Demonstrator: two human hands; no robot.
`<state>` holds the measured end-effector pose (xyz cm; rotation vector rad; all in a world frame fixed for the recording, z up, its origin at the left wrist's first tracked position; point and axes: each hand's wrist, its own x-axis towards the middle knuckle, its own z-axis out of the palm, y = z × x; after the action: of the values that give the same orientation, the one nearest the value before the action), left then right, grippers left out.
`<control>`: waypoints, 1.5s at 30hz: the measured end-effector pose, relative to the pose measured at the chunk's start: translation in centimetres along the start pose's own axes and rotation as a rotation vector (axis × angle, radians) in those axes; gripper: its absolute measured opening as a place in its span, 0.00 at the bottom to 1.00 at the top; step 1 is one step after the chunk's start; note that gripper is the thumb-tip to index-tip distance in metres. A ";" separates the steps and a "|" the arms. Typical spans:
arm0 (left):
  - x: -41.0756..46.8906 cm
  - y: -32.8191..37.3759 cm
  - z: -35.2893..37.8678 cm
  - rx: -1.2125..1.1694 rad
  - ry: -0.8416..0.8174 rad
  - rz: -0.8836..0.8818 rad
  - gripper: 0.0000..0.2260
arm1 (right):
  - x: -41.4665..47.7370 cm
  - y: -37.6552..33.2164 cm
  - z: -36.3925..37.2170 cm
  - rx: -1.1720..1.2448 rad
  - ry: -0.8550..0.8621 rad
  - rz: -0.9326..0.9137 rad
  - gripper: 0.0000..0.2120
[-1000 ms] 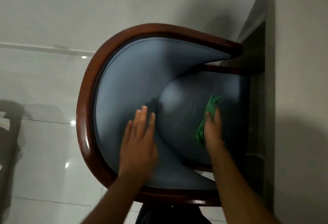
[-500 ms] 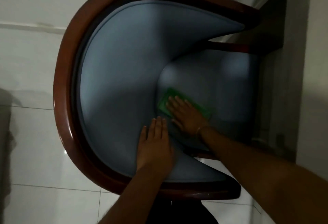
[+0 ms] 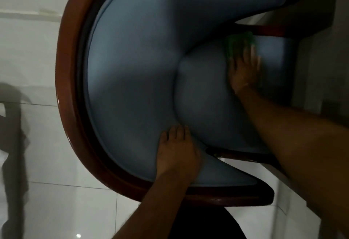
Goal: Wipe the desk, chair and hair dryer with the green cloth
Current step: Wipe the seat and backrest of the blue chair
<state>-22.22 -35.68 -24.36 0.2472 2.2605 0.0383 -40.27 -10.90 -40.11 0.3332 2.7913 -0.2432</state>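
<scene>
My left hand [image 3: 177,151] is nearest, spread flat with fingers together, gripping nothing, just pressed on the blue padding where the chair [image 3: 132,80] back curves into the seat. It looks like my brace. Further out, my right hand [image 3: 243,68] lies open and flat on the far right part of the seat cushion, fingers stretched over the green cloth [image 3: 238,44], pinning it down rather than clutching it. The cloth pokes out beyond my fingertips, right up against the dark wooden rail [image 3: 264,30] at the far edge.

Risks as I see them: a flat palm holds only by pressure, so a quick stroke could leave the cloth behind or bunch it against that rail. A push further out could tip it off the seat edge into the dark gap on the right. The picture is dim and blurred there, so I can't tell how much cloth sits under my palm. No desk or hair dryer in sight.
</scene>
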 end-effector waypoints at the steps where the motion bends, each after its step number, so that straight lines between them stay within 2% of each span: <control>1: -0.1 0.0 0.2 -0.001 0.001 -0.007 0.32 | 1.0 -1.4 0.1 -0.005 -0.027 -0.049 0.28; 4: -0.2 -0.1 0.2 -0.009 0.002 -0.023 0.31 | 0.0 -6.0 1.1 -0.067 -0.083 -0.317 0.27; 9: -0.5 0.2 -0.3 0.006 0.001 -0.020 0.30 | -10.6 -8.3 4.7 -0.127 -0.211 -0.764 0.24; 12: -0.3 0.1 -0.6 0.013 -0.004 -0.025 0.30 | -15.2 -5.8 6.0 -0.161 -0.220 -0.901 0.24; 16: -0.4 -0.1 -0.5 0.036 -0.004 -0.030 0.30 | -18.4 0.0 5.7 -0.181 -0.283 -0.990 0.25; 18: -0.2 -0.2 -0.4 0.058 0.011 -0.025 0.31 | -19.1 2.8 5.0 -0.203 -0.282 -0.931 0.25; 20: 0.0 -0.2 -0.3 0.071 0.017 -0.028 0.33 | -18.8 5.1 4.4 -0.183 -0.219 -0.740 0.25; 24: 0.0 0.0 0.0 0.073 0.031 -0.030 0.32 | -15.8 7.1 2.6 -0.048 -0.091 -0.080 0.27; 31: 0.0 0.1 0.0 0.071 0.039 -0.020 0.31 | -5.3 6.7 1.0 0.036 0.096 0.279 0.29; 34: 0.0 0.1 0.0 0.068 0.037 -0.032 0.31 | -0.7 5.1 0.0 0.022 0.100 0.210 0.30; 37: 0.1 -0.1 0.3 0.091 0.023 -0.023 0.33 | 0.5 1.6 0.3 -0.015 0.055 -0.025 0.32; 40: 0.1 -0.2 0.4 0.113 0.027 -0.017 0.36 | -2.0 -3.1 1.8 -0.056 -0.032 -0.279 0.34; 43: 0.2 -0.3 0.4 0.106 0.045 -0.017 0.33 | -6.7 -6.3 3.8 -0.030 -0.102 -0.477 0.33; 45: 0.3 -0.2 0.3 0.074 0.054 -0.024 0.34 | -10.2 -7.0 5.1 -0.020 -0.154 -0.607 0.31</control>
<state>-22.17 -35.85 -24.80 0.2612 2.3213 -0.0517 -31.15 -20.67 -40.59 -0.5268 2.6616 -0.3561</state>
